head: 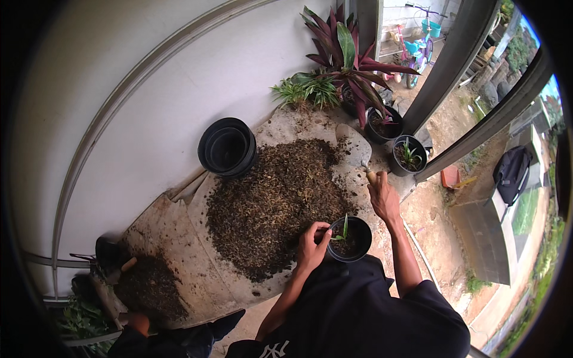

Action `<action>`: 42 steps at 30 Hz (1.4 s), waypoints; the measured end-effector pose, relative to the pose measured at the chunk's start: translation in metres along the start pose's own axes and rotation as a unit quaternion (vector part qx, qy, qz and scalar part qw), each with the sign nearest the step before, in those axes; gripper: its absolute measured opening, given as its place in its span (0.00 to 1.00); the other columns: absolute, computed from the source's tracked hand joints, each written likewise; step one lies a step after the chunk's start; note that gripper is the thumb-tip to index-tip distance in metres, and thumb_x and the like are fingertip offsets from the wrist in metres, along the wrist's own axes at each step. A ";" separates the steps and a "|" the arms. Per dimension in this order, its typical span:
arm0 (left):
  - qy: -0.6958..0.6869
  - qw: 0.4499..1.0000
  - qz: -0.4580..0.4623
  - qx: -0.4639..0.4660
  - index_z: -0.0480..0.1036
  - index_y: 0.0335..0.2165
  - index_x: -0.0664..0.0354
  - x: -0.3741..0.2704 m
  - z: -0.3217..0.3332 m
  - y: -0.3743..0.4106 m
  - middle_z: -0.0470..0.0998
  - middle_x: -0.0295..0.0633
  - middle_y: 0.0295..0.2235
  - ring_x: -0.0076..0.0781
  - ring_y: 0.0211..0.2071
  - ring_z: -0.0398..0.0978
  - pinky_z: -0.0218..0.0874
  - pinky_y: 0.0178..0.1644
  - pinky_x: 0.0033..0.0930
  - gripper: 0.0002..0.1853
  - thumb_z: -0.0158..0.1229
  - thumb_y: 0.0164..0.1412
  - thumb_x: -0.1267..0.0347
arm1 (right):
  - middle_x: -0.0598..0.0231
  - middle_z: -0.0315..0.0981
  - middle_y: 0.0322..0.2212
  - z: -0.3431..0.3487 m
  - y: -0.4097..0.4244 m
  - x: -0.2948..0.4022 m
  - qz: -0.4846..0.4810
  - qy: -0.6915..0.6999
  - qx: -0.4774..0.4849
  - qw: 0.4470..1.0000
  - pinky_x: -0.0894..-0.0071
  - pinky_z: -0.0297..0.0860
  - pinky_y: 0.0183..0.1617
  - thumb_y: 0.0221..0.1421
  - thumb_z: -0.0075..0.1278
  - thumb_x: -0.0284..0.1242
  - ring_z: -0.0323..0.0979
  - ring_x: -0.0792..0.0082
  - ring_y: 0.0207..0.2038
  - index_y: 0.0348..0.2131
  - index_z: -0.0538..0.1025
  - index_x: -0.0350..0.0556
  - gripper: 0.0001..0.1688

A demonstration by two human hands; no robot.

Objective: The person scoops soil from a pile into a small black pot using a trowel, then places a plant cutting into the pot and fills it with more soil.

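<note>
My left hand grips the left rim of a round black plastic plant pot, which holds dark soil and a small green seedling. My right hand is closed around the wooden handle of a masonry trowel; its metal blade lies over the board, to the right of a large heap of brown potting mix. The heap spreads to the left of my left hand.
Nested black pots stand by the white wall. Potted plants, one with purple leaves, stand at the back right beside posts. At lower left, another person's hand is near a smaller soil heap.
</note>
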State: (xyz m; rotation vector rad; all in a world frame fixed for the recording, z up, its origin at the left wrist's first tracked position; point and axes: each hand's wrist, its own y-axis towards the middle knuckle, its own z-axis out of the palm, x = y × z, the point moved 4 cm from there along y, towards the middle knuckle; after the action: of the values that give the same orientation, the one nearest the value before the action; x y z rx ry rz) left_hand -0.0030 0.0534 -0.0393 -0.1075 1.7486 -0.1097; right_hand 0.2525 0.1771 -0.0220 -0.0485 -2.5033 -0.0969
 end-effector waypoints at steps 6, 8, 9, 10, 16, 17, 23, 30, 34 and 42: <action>-0.003 1.000 -0.012 0.000 0.78 0.47 0.65 -0.008 0.000 0.000 0.85 0.46 0.39 0.35 0.39 0.86 0.74 0.44 0.37 0.11 0.64 0.71 0.69 | 0.40 0.80 0.26 -0.004 0.026 -0.003 -0.010 -0.124 0.006 0.992 0.32 0.72 0.34 0.69 0.52 0.35 0.81 0.32 0.31 0.46 0.72 0.48 0.12; -0.005 1.000 -0.008 0.005 0.78 0.47 0.65 -0.008 0.000 -0.001 0.85 0.46 0.40 0.35 0.39 0.86 0.74 0.44 0.37 0.11 0.64 0.71 0.69 | 0.41 0.80 0.25 -0.006 0.024 0.008 -0.008 -0.139 0.004 0.990 0.33 0.72 0.33 0.69 0.50 0.33 0.81 0.33 0.31 0.44 0.74 0.48 0.09; -0.004 1.000 -0.005 0.004 0.78 0.47 0.65 -0.008 0.000 0.000 0.85 0.46 0.40 0.35 0.40 0.86 0.74 0.44 0.37 0.11 0.64 0.71 0.69 | 0.42 0.80 0.25 -0.004 0.023 0.012 -0.010 -0.135 0.008 0.991 0.34 0.73 0.33 0.69 0.49 0.33 0.81 0.34 0.31 0.43 0.75 0.49 0.09; -0.004 1.000 -0.002 0.003 0.78 0.47 0.65 -0.008 -0.001 0.000 0.85 0.46 0.40 0.36 0.40 0.86 0.74 0.44 0.37 0.11 0.64 0.71 0.69 | 0.42 0.80 0.25 -0.001 0.021 0.016 -0.011 -0.131 0.012 0.991 0.34 0.73 0.33 0.69 0.49 0.32 0.81 0.34 0.30 0.43 0.75 0.49 0.08; 0.001 1.000 0.015 0.002 0.77 0.47 0.66 0.001 0.000 0.000 0.84 0.43 0.39 0.30 0.39 0.85 0.74 0.43 0.35 0.11 0.63 0.73 0.69 | 0.45 0.80 0.32 0.019 -0.004 0.028 -0.057 -0.081 0.098 0.990 0.38 0.74 0.38 0.68 0.55 0.35 0.79 0.33 0.35 0.42 0.78 0.49 0.10; -0.004 1.000 0.012 0.006 0.77 0.47 0.66 0.003 0.001 0.000 0.84 0.43 0.40 0.30 0.39 0.85 0.74 0.43 0.35 0.11 0.63 0.73 0.69 | 0.44 0.80 0.32 0.017 -0.007 0.028 -0.052 -0.070 0.102 0.991 0.38 0.74 0.39 0.68 0.55 0.35 0.79 0.33 0.36 0.42 0.79 0.48 0.10; -0.009 1.000 -0.002 0.000 0.78 0.47 0.64 -0.006 -0.001 -0.001 0.85 0.46 0.39 0.36 0.40 0.86 0.75 0.44 0.37 0.12 0.65 0.71 0.68 | 0.37 0.84 0.40 -0.007 -0.014 0.002 0.075 0.049 0.149 0.985 0.47 0.77 0.51 0.64 0.61 0.39 0.82 0.35 0.45 0.50 0.84 0.45 0.21; 0.002 1.000 -0.018 0.006 0.79 0.47 0.65 -0.006 -0.002 0.003 0.86 0.45 0.38 0.35 0.39 0.85 0.74 0.43 0.36 0.12 0.65 0.70 0.69 | 0.41 0.86 0.41 -0.096 -0.040 -0.010 0.119 0.049 0.178 0.976 0.55 0.76 0.50 0.63 0.63 0.43 0.85 0.50 0.43 0.55 0.84 0.41 0.29; -0.008 1.000 -0.015 0.002 0.79 0.47 0.65 -0.001 0.000 0.005 0.85 0.44 0.38 0.32 0.37 0.84 0.73 0.42 0.35 0.12 0.66 0.70 0.70 | 0.50 0.86 0.33 -0.166 -0.062 -0.004 0.095 0.015 0.183 0.978 0.59 0.74 0.40 0.61 0.65 0.44 0.81 0.62 0.32 0.54 0.84 0.40 0.31; 0.017 1.000 -0.019 0.003 0.80 0.45 0.66 -0.010 -0.001 0.005 0.84 0.43 0.36 0.30 0.35 0.83 0.72 0.38 0.35 0.10 0.65 0.71 0.69 | 0.48 0.87 0.37 -0.242 -0.081 0.014 0.069 -0.032 0.302 0.950 0.60 0.74 0.42 0.53 0.69 0.45 0.85 0.55 0.36 0.52 0.85 0.40 0.34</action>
State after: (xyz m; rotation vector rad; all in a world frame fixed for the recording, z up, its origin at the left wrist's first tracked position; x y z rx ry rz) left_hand -0.0024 0.0595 -0.0301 -0.1351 1.7799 -0.1454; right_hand 0.3800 0.0769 0.1757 0.0270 -2.4778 0.7365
